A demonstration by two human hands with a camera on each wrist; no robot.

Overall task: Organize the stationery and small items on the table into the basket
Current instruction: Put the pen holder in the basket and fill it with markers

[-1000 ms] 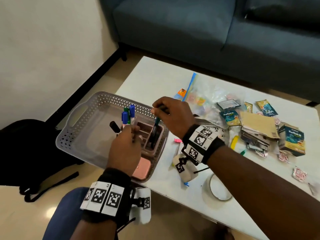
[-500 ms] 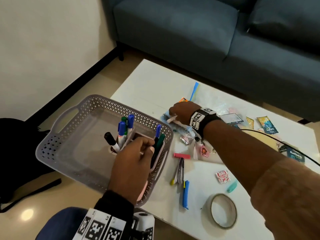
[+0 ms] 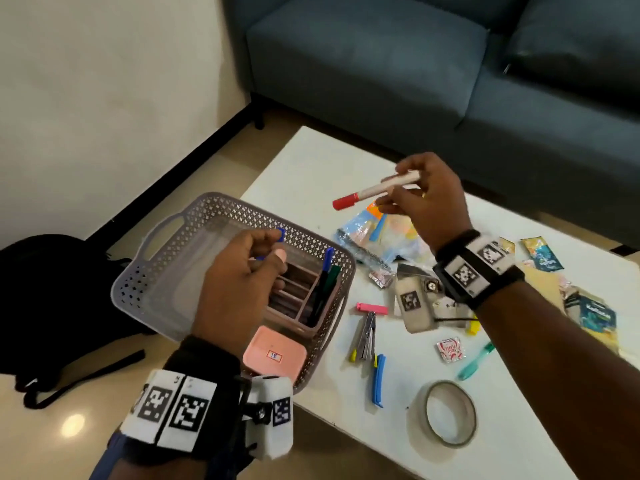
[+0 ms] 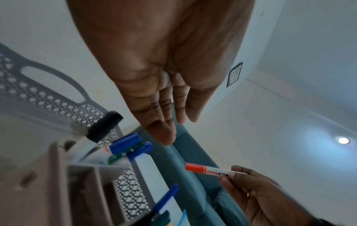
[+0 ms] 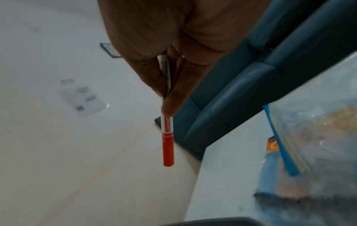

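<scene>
The right hand (image 3: 427, 202) pinches a red-capped white marker (image 3: 375, 189) between thumb and fingertips, holding it in the air above the white table (image 3: 311, 168), beyond the far right corner of the basket. The marker lies nearly level, red cap pointing left toward the basket. In the right wrist view the fingers (image 5: 170, 104) close round the white barrel while the cap end (image 5: 168, 151) sticks out free.

The left hand (image 3: 239, 282) hovers over the grey perforated basket (image 3: 166, 268), which sits at the near left corner of the table. Its fingers are loosely bent and, in the left wrist view, nothing lies in the palm (image 4: 154, 68); the hand holds nothing.

Inside the basket stands a pinkish-brown divided pen holder (image 3: 298, 299). 1 end compartment holds a blue pen (image 3: 327, 259) and a dark green pen (image 3: 332, 275); markers with blue, green and black caps (image 4: 125, 143) fill the other end. A pink case (image 3: 273, 355) lies in the basket's near corner.

On the table to the right lie a pink clip (image 3: 372, 308), a blue clip (image 3: 379, 381), a roll of tape (image 3: 446, 414), a clear zip bag (image 3: 377, 233) and assorted sachets.
</scene>
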